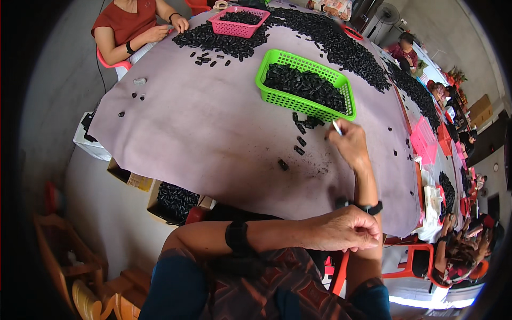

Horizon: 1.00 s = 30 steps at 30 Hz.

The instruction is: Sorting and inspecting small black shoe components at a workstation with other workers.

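the right hand [349,143] is over the worktop [202,117], just beside the near side of the green basket [305,109], toward its right corner. its fingers are closed in a pinch on a slim white stick [337,128], which points up toward the basket rim. whether they hold anything else cannot be told.

the left hand [344,229] is beyond the worktop's near edge, in front of the right forearm [364,184] and near its dark wristband [373,207]. its fingers are curled loosely inward; whether they hold anything is hidden.

black pieces [302,141] lie loose on the worktop to the left of the right hand: a small cluster against the basket's near side, then a few apart, trailing toward the near edge. dark crumbs [320,168] are scattered to their right. the green basket is partly filled with more such pieces.

a long heap [341,42] of black pieces spreads along the far edge to the right side. at the far left, a pink basket [240,22] sits among them, and a co-worker's hands [165,29] are at the edge. below the near left edge, an open box [176,202] holds more pieces.
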{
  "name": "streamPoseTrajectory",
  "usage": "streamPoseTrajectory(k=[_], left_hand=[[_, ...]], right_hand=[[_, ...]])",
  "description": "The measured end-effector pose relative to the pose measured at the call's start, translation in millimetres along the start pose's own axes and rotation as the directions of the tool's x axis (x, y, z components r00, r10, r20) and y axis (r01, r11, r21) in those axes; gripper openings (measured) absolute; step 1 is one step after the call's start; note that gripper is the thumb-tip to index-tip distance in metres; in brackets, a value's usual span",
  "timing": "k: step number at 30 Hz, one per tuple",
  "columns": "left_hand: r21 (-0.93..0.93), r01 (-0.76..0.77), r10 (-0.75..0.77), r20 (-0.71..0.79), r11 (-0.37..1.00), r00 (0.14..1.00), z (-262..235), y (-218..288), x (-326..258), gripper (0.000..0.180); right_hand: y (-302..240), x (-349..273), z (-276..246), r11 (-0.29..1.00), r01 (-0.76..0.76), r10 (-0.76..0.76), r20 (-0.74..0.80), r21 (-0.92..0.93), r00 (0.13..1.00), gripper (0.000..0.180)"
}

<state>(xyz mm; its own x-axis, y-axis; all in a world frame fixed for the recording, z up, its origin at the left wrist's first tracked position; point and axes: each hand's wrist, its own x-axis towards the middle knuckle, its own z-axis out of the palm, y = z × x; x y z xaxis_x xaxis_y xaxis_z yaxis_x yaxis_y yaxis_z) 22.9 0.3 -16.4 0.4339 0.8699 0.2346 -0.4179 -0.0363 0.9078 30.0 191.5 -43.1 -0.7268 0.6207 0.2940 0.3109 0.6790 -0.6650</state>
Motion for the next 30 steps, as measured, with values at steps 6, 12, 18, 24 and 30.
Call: streamPoseTrajectory(k=[6, 12, 18, 24, 30], left_hand=[[0.065, -0.035, 0.031, 0.054, 0.997, 0.998, 3, 5, -4, 0.017], [0.096, -0.068, 0.062, 0.064, 0.993, 0.996, 4, 6, -5, 0.016], [0.188, -0.126, 0.111, 0.089, 0.974, 0.990, 7, 12, -2, 0.015], [0.037, 0.063, -0.065, 0.058, 0.997, 0.996, 7, 15, -7, 0.012], [0.113, 0.089, -0.092, 0.017, 0.990, 0.996, 6, 29, -7, 0.012]], right_hand=[[-28, 63, 6, 0.970, 0.112, -0.051, -0.269, 0.215, 0.962, 0.017], [-25, 0, 43, 0.978, -0.032, 0.003, 0.142, 0.206, 0.990, 0.015], [-34, -37, 61, 0.993, 0.112, -0.098, 0.326, -0.025, 0.940, 0.008], [-21, -42, 88, 0.953, 0.242, -0.167, 0.353, -0.183, 0.921, 0.014], [-38, -45, 73, 0.951, 0.141, -0.010, 0.430, -0.276, 0.903, 0.018]])
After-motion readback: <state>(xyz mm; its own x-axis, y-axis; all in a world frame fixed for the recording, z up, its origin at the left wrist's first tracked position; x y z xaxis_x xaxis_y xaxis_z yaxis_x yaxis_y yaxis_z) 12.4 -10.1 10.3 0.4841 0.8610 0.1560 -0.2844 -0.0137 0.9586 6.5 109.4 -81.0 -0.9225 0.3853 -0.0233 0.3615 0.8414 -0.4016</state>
